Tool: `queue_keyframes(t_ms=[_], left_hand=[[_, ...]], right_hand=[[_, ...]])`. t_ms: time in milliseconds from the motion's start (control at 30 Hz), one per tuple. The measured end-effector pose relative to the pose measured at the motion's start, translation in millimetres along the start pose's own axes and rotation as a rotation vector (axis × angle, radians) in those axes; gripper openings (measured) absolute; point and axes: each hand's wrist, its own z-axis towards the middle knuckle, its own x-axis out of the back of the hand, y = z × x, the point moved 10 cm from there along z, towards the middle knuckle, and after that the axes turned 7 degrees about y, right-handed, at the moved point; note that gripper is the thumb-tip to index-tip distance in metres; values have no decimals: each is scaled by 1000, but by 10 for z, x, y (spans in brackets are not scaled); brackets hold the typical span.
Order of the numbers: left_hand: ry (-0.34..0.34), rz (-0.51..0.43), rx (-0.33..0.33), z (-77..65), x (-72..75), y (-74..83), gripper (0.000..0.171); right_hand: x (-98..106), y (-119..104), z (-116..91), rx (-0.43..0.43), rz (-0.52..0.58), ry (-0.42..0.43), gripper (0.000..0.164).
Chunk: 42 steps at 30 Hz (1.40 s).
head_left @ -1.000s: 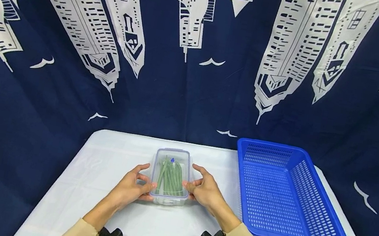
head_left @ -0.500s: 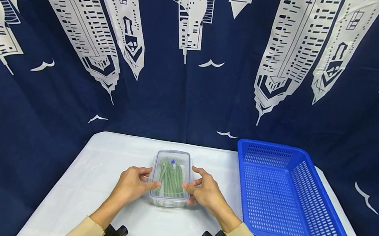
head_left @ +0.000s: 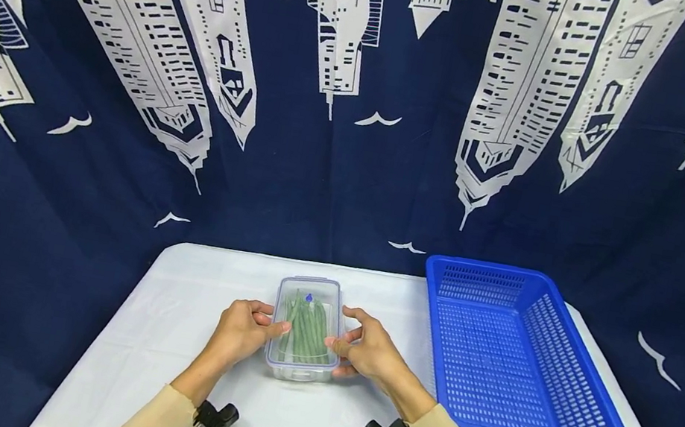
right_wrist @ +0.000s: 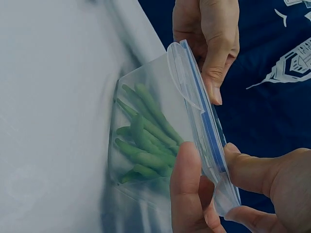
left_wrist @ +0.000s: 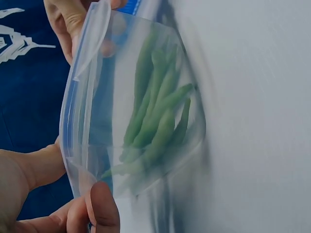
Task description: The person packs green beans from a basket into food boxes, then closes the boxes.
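A clear lidded food container (head_left: 300,371) with a blue seal stands on the table, long green beans (head_left: 309,332) inside. My left hand (head_left: 241,332) grips its left edge, thumb on the lid (head_left: 311,285) and fingers at the side. On the opposite edge my right hand (head_left: 370,350) has its thumb on the lid, its fingers curled along the side. A clear flap (left_wrist: 95,41) juts outward from the lid's front in the left wrist view. Beside my right fingertips in the right wrist view is another clear flap (right_wrist: 226,199); how firmly they pinch it I cannot tell.
A large blue plastic basket (head_left: 496,352) with perforated walls stands to the right of the container. The table (head_left: 187,286) has a white cover. Behind it hangs a dark blue cloth (head_left: 347,184) printed with white buildings and birds.
My left hand has shifted along the container's edge, its spread fingers drawn in and its thumb further onto the lid. The right hand keeps nearly the same hold. The head view has tilted slightly.
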Motion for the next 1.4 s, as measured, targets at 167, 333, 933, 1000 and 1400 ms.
queue_keyframes(t_ms=[167, 333, 933, 1000, 1400], left_hand=[[-31, -147, 77, -30, -72, -94, 52], [-51, -269, 156, -53, -134, -177, 52], [11, -114, 75, -217, 3, -150, 50], [-7, -96, 75, -252, 6, -134, 54], [-44, -239, 103, -204, -47, -143, 44]], right_hand=[[16, 35, -10, -27, 19, -2, 82], [36, 41, -18, -22, 25, -3, 82], [-42, 108, -11, -33, 62, 1, 83], [-48, 113, -9, -35, 66, 5, 84], [-47, 65, 24, -38, 94, -9, 79]])
